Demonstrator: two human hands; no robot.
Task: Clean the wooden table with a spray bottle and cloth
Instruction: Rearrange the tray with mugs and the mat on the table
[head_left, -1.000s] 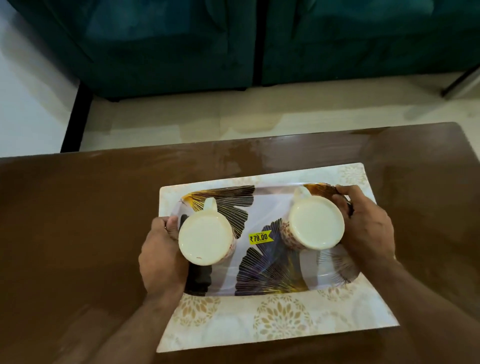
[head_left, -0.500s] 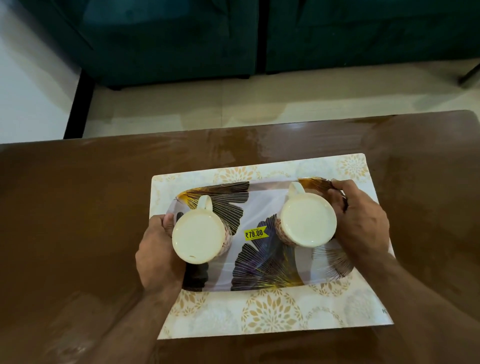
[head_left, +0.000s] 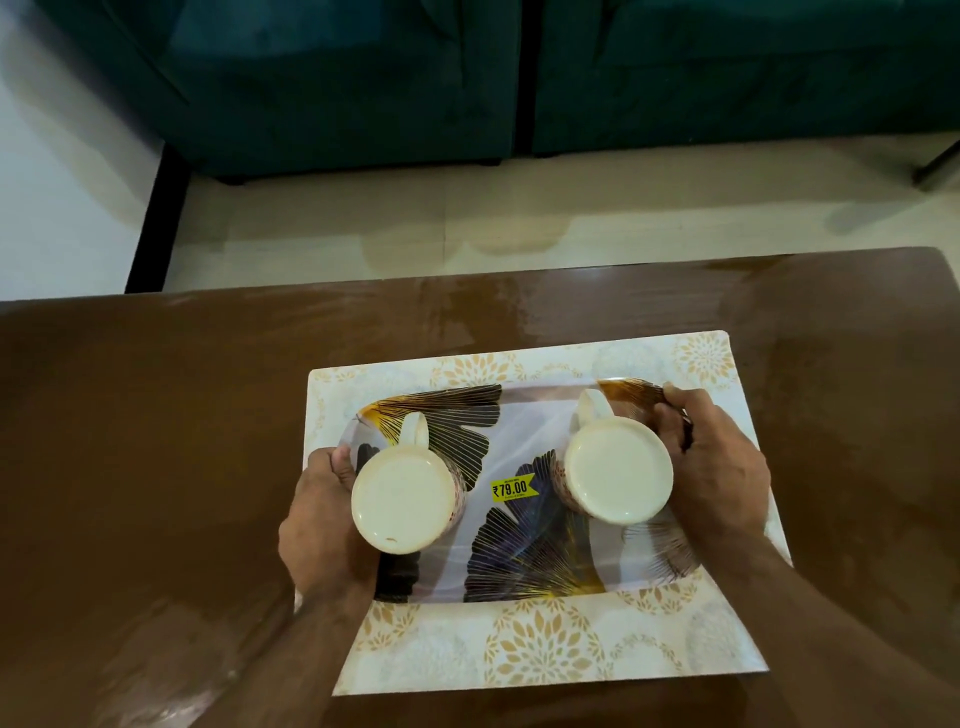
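Note:
A glossy brown wooden table (head_left: 156, 441) fills the lower view, with streaky sheen on its surface. On it lies a cream floral placemat (head_left: 545, 644). Over the mat sits a leaf-patterned tray (head_left: 519, 431) with a yellow price sticker, carrying two upturned cream mugs (head_left: 402, 499) (head_left: 618, 470). My left hand (head_left: 317, 525) grips the tray's left end, thumb over the rim. My right hand (head_left: 711, 467) grips the right end, fingers curled over the far corner. No spray bottle or cloth is in view.
A teal sofa (head_left: 363, 78) stands beyond the table across a strip of pale tiled floor (head_left: 467, 218). A black post (head_left: 156, 218) runs down at the left. The table's far edge lies close behind the mat.
The tray with both mugs, held in both hands, shifted slightly left and toward the mat's far edge; the view tilted a little. Both grips are unchanged.

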